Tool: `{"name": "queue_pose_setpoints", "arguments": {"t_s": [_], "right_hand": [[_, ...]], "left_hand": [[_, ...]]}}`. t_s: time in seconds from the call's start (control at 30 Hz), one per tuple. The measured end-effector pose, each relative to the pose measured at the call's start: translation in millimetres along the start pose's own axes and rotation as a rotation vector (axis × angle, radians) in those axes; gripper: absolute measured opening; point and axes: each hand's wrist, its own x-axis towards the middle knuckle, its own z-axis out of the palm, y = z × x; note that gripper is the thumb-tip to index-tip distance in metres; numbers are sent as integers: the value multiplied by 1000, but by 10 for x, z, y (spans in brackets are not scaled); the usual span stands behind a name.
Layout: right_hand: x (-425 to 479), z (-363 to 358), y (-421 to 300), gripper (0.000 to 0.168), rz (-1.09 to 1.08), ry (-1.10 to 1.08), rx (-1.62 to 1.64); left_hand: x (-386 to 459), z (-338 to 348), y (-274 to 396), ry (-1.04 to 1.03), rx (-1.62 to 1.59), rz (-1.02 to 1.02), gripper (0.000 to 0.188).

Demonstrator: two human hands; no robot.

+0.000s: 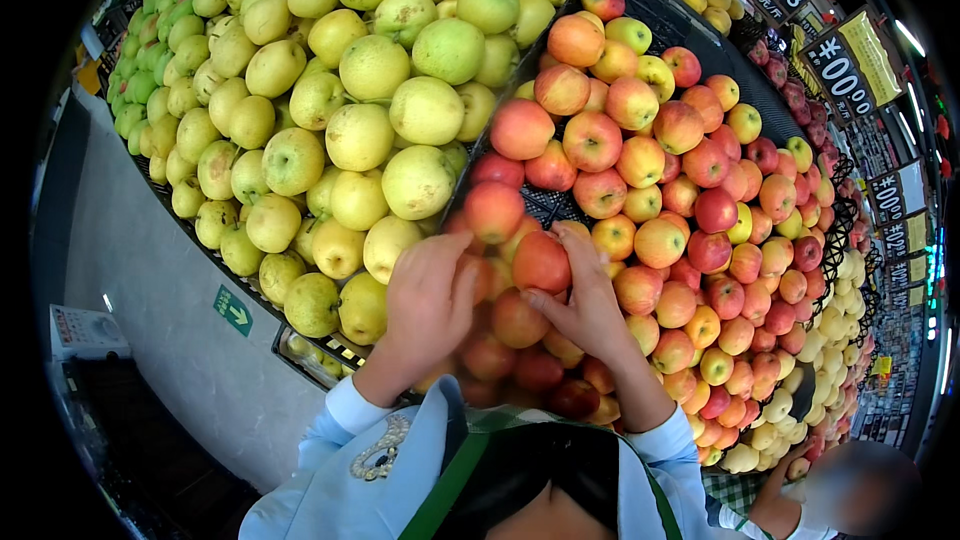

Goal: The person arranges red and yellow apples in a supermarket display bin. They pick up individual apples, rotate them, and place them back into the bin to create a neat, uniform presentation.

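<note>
A red apple (541, 262) is gripped between the thumb and fingers of my right hand (581, 300), over the heap of red and yellow apples (679, 127). My left hand (431, 300) is beside it, at the near left edge of the same heap. Its fingers curl towards the blurred apples there, and whether they grip one is hidden. Just beyond my hands, another red apple (493, 211) rests on the pile. A small gap among the apples shows the black mesh (551, 204) of the display.
Yellow-green pears (360, 136) fill the section on the left, past a black divider (517, 82). Price signs (840, 67) hang at the right. A person (776, 495) in a checked apron reaches into fruit at lower right. Grey floor (172, 240) runs along the left.
</note>
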Motion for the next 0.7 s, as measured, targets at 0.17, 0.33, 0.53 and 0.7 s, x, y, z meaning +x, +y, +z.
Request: {"name": "queue_pose_setpoints", "arguments": {"t_s": [0.17, 0.33, 0.53, 0.7], "right_hand": [[16, 65, 87, 92, -50, -2, -86], [9, 70, 120, 89, -27, 28, -3], [-119, 3, 240, 77, -117, 9, 75], [-55, -12, 139, 72, -71, 17, 215]], "left_hand": [[403, 136, 24, -105, 48, 151, 51], [473, 392, -130, -229, 302, 156, 55], [457, 137, -17, -269, 196, 156, 56], [462, 92, -78, -204, 104, 170, 51]]}}
